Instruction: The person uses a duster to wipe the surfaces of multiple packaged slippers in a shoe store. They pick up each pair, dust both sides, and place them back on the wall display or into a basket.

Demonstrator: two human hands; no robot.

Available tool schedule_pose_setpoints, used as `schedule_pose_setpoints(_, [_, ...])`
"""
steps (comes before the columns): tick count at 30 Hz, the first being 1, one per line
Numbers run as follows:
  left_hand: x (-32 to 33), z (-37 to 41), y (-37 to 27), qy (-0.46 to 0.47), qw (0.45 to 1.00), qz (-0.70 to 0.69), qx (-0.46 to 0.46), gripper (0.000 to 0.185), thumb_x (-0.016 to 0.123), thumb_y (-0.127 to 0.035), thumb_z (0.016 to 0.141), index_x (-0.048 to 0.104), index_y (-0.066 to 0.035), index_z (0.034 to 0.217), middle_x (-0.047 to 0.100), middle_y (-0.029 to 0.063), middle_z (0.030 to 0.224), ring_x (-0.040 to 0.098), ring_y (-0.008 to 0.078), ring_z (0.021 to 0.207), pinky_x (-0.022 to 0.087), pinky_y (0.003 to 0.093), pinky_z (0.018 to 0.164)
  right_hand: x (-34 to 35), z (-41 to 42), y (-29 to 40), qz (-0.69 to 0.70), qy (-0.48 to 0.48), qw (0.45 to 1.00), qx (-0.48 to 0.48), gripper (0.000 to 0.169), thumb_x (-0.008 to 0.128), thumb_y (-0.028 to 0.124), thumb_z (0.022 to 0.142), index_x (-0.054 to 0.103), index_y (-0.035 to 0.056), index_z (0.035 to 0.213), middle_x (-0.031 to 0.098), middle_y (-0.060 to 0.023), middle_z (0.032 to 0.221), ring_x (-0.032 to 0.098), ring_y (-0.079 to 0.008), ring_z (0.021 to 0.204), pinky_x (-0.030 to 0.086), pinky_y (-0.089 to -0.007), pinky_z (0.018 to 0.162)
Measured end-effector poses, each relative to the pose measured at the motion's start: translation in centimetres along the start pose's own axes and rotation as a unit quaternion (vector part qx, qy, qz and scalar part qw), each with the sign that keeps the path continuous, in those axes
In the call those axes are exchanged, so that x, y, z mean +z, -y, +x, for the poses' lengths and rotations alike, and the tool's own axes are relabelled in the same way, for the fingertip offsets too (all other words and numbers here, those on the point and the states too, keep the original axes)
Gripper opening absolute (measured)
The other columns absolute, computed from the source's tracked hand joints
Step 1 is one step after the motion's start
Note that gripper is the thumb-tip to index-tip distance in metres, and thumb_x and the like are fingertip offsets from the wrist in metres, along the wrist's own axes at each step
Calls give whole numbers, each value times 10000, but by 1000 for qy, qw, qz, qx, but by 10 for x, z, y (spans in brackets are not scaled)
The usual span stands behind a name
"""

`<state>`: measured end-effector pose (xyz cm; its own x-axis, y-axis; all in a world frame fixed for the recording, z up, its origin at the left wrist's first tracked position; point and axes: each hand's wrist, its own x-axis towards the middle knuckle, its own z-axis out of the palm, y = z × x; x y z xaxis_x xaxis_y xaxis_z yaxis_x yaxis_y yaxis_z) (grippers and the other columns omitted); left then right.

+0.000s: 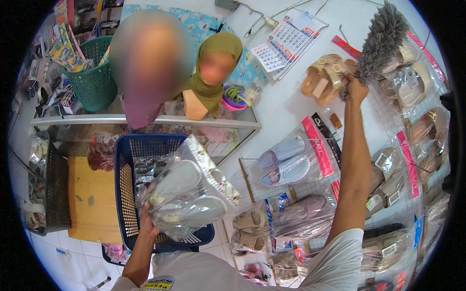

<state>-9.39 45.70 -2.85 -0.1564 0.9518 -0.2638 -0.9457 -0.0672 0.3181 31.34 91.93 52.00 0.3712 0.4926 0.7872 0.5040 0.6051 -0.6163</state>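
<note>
My left hand (148,222) grips a clear plastic bag holding a pair of pale grey shoes (178,182), topped by a printed white header strip (214,171). The bag is over a dark blue perforated plastic basket (125,196), in which more plastic-wrapped items (147,168) lie. High on the right, my right hand (357,90) is closed around the lower end of a fluffy grey duster (382,40), whose head points up along the wall. Bagged tan sandals (324,78) hang right beside that hand and are partly hidden by it.
Bagged footwear such as light blue slip-on shoes (285,160) hangs on a wire grid at right. Behind the basket stands a glass counter (204,122) bearing a green basket (93,85) and a display head in an olive headscarf (220,43). A calendar (289,43) hangs on the wall.
</note>
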Motion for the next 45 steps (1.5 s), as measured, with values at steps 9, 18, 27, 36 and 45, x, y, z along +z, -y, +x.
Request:
schedule_pose_setpoints(9, [49, 71, 63, -6, 995, 43, -94, 632, 721, -419, 920, 508, -104, 1425, 602, 105, 1375, 592, 293, 1250, 471, 488, 1092, -47, 18, -58, -227, -7, 973, -26, 318, 880, 227, 670, 752, -8, 841, 751, -131, 843, 690, -246, 757, 527, -384, 720])
schedule_pose_setpoints(18, [55, 125, 87, -53, 991, 23, -118, 631, 699, -457, 933, 496, -103, 1414, 567, 124, 1421, 568, 316, 1283, 479, 488, 1078, -61, 15, -51, -256, 113, 960, -12, 402, 856, 277, 720, 755, -19, 972, 756, -131, 873, 695, -255, 775, 524, -372, 741])
schedule_pose_setpoints(27, [64, 155, 101, -40, 988, 60, -140, 581, 705, -391, 947, 512, -83, 1400, 614, 131, 1351, 623, 284, 1211, 538, 446, 1016, -72, -6, -27, -269, 123, 955, -33, 394, 841, 275, 751, 754, -24, 992, 752, -125, 858, 668, -217, 739, 514, -369, 704])
schedule_pose_setpoints(36, [91, 233, 179, -130, 937, 296, -129, 578, 713, -354, 907, 538, -54, 1370, 608, 120, 1333, 620, 260, 1142, 538, 386, 949, -80, -50, 44, -223, 110, 956, -156, 401, 869, 321, 795, 757, -12, 987, 727, -75, 842, 619, -176, 763, 502, -361, 743])
schedule_pose_setpoints(45, [83, 325, 282, -95, 946, 193, -240, 382, 631, -402, 905, 605, -108, 1146, 624, 102, 1129, 600, 224, 899, 555, 366, 687, -118, -107, 116, -134, 182, 967, -118, 438, 802, 136, 875, 647, -10, 1258, 685, -121, 1219, 667, -214, 1075, 578, -403, 891])
